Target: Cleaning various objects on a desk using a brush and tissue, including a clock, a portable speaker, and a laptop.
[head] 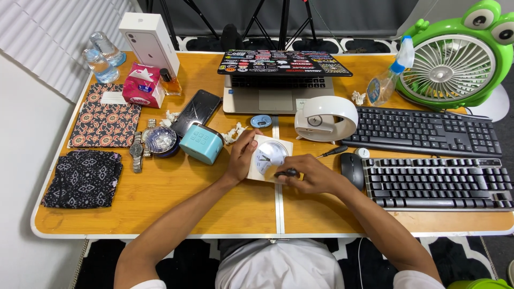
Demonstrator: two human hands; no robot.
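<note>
Clock (269,159), small, square, cream with round white face, lies face-up at desk (214,206) centre, just in front of the laptop (278,80). Left hand (241,155) on clock's left edge, fingers curled round the side, gripping it. Right hand (310,174) at clock's lower right corner, fingers closed on a small dark tool (286,172), tip over the clock face. Screwdriver (332,152) lies just right of the clock, near the mouse (352,170). Teal box (201,143) just left of the left hand. White ring-shaped gadget (325,119) behind the clock. Two keyboards (428,131) to the right, green frog fan (455,59) at back right. Phone (196,112), watch (137,150), tissue pack (143,85), patterned cloths (83,179) on left side.
</note>
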